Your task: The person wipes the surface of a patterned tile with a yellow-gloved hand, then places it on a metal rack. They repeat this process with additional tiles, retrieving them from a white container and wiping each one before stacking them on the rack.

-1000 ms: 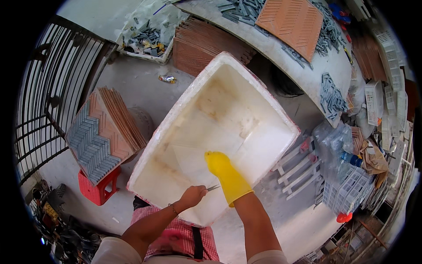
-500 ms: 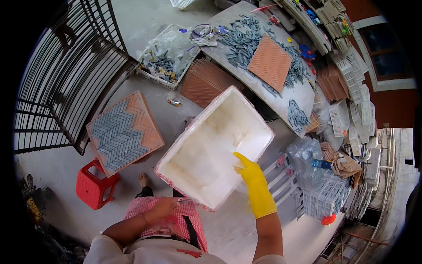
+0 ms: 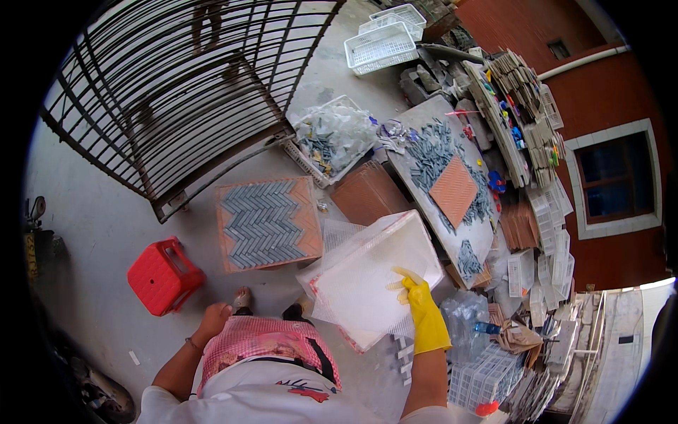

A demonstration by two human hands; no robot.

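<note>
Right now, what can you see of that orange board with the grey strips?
The orange board is roughly square and flat, its material unclear. Slim grey strips cover most of it in herringbone; its right side is bare and grooved. It lies face up, right of the red stool. Neither the bare left hand nor the yellow-gloved right hand touches it; its support is mostly hidden.

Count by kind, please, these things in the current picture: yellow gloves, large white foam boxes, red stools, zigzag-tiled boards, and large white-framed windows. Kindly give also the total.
Yellow gloves: 1
Large white foam boxes: 1
Red stools: 1
Zigzag-tiled boards: 1
Large white-framed windows: 1
Total: 5
</note>
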